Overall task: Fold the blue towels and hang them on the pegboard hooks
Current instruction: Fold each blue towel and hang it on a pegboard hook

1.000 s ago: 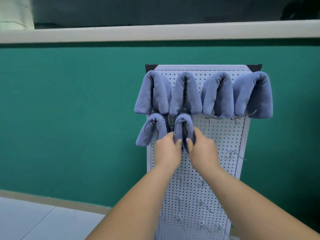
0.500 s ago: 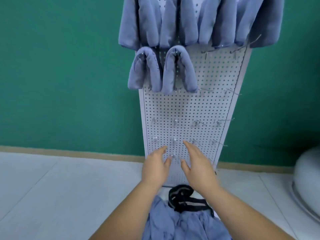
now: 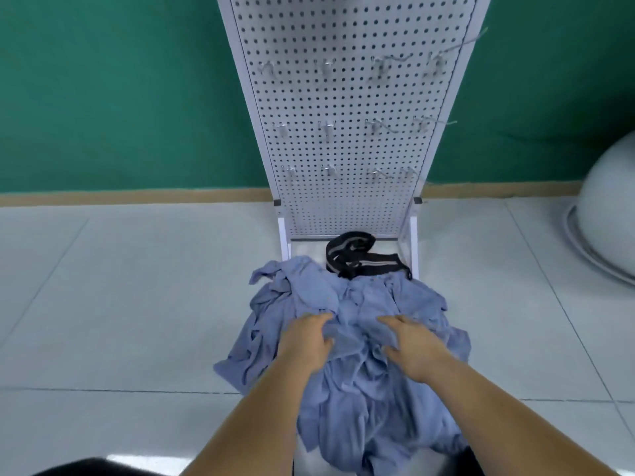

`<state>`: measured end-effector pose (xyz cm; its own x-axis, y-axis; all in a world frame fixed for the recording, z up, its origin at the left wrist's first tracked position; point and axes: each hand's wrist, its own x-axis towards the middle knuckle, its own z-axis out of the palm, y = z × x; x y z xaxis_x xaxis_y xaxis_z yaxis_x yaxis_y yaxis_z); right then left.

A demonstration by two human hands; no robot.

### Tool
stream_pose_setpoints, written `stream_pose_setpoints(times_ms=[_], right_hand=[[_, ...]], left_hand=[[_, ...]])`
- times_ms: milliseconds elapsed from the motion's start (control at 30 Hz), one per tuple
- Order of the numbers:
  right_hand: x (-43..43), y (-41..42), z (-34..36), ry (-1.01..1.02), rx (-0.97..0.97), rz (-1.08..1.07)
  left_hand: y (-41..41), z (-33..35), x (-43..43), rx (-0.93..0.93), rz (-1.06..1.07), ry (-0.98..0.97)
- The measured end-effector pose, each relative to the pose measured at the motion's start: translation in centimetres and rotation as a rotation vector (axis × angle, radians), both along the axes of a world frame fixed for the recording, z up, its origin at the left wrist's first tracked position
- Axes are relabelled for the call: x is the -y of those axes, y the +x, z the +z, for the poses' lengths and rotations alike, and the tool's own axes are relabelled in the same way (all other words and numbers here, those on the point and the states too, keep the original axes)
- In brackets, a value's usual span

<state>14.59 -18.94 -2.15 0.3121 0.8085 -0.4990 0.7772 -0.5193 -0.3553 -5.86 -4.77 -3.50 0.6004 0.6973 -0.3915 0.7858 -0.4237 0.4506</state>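
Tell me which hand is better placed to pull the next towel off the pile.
Left, probably. The left hand curls fingers and thumb round a fold atop the blue towel pile; the right hand lies flatter on the cloth, fingers straighter.

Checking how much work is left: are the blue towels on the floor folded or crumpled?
Crumpled: the blue towels lie in a loose, wrinkled heap, left hand and right hand touching it.

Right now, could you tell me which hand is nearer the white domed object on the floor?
Right. The right hand is on the blue towels, on the side toward the white domed object; the left hand is on them too, farther to the left.
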Motion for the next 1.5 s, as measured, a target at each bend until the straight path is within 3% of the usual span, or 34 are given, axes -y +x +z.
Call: stream_pose_setpoints(times_ms=[200,533,700,933,1167,1367,1500], right_hand=[[1.8,-2.6,-1.8,-0.014,-0.054,0.035],[3.0,-4.2,-2.9,0.057,-0.154,-0.028],[2.0,-3.6,-1.9,0.087,-0.149,-0.075],[-1.5,-3.1,2.8,0.356,-0.375,-0.348],[-5.6,1.1,14.6,0.706,-0.356,-0.315],[-6.9,2.6,26.6,0.919,-0.553,-0.297],[-6.6,2.9,32.0,0.951,-0.628,-0.211]], left_hand=[[-0.8,-4.6,3.4,-0.192,-0.069,-0.165],[0.6,-5.5,3.4,-0.185,0.023,0.202],[0.2,-2.9,1.5,0.059,0.057,0.050],[3.3,6.2,-1.9,0.365,0.032,-0.066],[5.5,18.0,-5.3,0.526,0.025,-0.174],[6.2,28.8,-5.2,0.820,0.074,-0.400],[6.7,32.1,-4.4,0.997,0.040,-0.498]])
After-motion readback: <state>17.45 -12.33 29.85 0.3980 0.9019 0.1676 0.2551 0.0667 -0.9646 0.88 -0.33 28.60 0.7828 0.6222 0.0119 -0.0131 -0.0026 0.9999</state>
